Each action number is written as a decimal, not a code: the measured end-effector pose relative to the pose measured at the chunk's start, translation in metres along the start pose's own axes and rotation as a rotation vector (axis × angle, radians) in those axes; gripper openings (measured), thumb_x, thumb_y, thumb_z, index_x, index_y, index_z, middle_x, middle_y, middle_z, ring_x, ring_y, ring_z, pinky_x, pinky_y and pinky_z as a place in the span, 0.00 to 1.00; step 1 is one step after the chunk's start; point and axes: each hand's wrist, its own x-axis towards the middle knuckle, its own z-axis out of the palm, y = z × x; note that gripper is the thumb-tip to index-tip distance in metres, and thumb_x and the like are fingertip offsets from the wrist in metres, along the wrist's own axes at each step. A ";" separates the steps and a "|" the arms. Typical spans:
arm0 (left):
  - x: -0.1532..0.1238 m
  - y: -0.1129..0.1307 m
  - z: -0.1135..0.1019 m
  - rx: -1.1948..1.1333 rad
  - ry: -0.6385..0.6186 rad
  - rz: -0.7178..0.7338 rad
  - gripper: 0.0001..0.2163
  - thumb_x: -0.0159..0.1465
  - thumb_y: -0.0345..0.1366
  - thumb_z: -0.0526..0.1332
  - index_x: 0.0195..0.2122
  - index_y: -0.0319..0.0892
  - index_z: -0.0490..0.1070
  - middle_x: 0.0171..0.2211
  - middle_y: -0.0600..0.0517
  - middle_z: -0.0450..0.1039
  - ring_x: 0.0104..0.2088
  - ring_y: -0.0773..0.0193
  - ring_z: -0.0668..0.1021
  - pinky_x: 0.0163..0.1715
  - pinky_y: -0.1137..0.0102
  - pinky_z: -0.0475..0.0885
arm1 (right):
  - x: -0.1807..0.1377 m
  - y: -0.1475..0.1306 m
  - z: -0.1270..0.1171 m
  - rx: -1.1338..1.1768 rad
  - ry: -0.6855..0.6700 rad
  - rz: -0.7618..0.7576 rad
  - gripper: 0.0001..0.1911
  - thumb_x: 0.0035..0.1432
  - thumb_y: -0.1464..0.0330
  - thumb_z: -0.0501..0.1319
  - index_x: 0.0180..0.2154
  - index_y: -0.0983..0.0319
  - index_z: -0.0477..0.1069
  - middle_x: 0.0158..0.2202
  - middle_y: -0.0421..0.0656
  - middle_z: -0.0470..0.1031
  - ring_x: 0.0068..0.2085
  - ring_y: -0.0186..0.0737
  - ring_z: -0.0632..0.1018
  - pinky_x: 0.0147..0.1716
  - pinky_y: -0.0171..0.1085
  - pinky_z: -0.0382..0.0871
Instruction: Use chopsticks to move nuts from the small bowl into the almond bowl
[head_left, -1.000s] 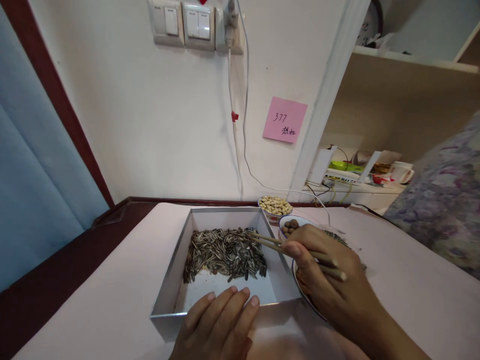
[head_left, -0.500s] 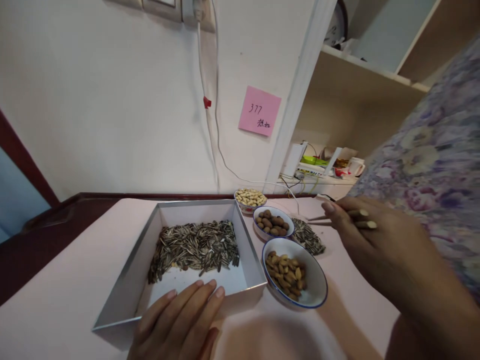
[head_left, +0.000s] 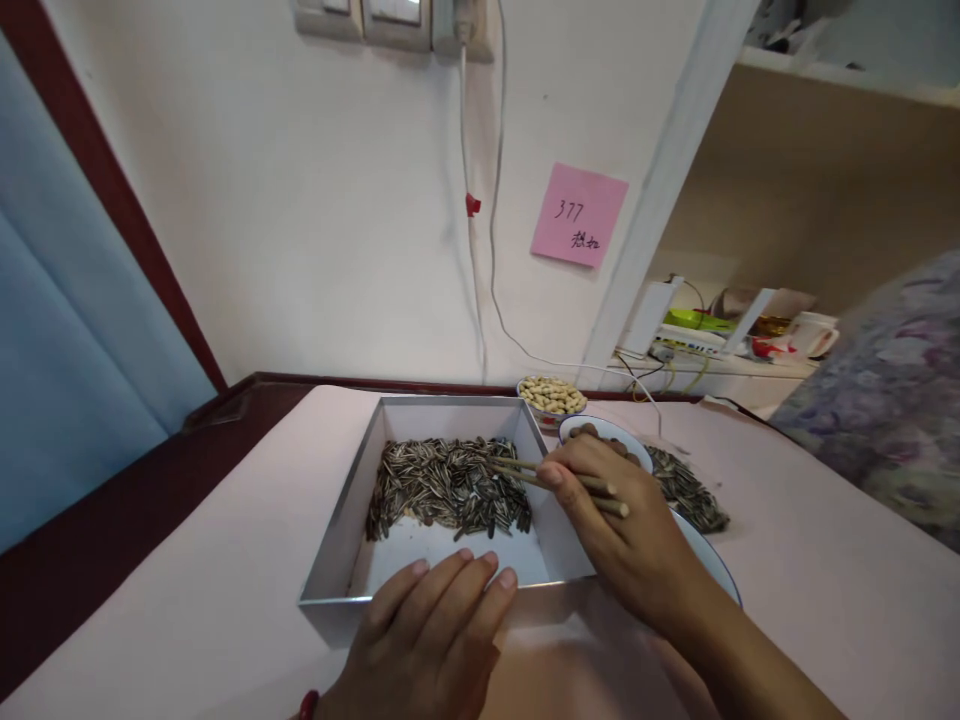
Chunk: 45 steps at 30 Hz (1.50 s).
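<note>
My right hand grips a pair of wooden chopsticks, whose tips reach into the sunflower seeds heaped in a shallow grey box. My left hand lies flat on the box's near rim, fingers together, holding nothing. Under my right wrist shows part of a white bowl with a blue rim. A second blue-rimmed bowl sits just behind my right hand, mostly hidden.
A small bowl of peanuts stands at the back by the wall. A loose pile of sunflower seeds lies on the pink table. Cables, a shelf with clutter and flowered fabric are at right.
My right hand swung out to the right past the bowls, then came back left, bringing the chopstick tips into the box's seeds again. My left hand stayed on the box rim.
</note>
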 end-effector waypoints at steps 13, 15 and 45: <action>-0.002 -0.002 0.003 0.036 0.041 0.050 0.12 0.69 0.33 0.59 0.51 0.43 0.77 0.48 0.57 0.81 0.54 0.68 0.73 0.70 0.67 0.48 | -0.001 0.009 0.002 0.016 -0.025 0.011 0.16 0.75 0.62 0.55 0.34 0.59 0.71 0.32 0.38 0.70 0.34 0.36 0.71 0.34 0.36 0.62; -0.001 -0.002 0.002 0.028 0.023 0.035 0.12 0.69 0.32 0.59 0.51 0.43 0.77 0.48 0.57 0.81 0.54 0.68 0.73 0.70 0.68 0.47 | -0.001 0.009 0.003 0.017 -0.020 0.011 0.16 0.75 0.63 0.55 0.33 0.59 0.71 0.31 0.38 0.70 0.34 0.36 0.71 0.34 0.35 0.62; -0.003 -0.004 0.004 -0.032 0.018 -0.005 0.12 0.73 0.37 0.56 0.53 0.44 0.77 0.48 0.53 0.82 0.53 0.67 0.75 0.69 0.68 0.49 | -0.011 -0.020 -0.078 -0.384 0.410 -0.141 0.12 0.72 0.65 0.57 0.34 0.57 0.75 0.33 0.40 0.77 0.33 0.36 0.77 0.31 0.34 0.65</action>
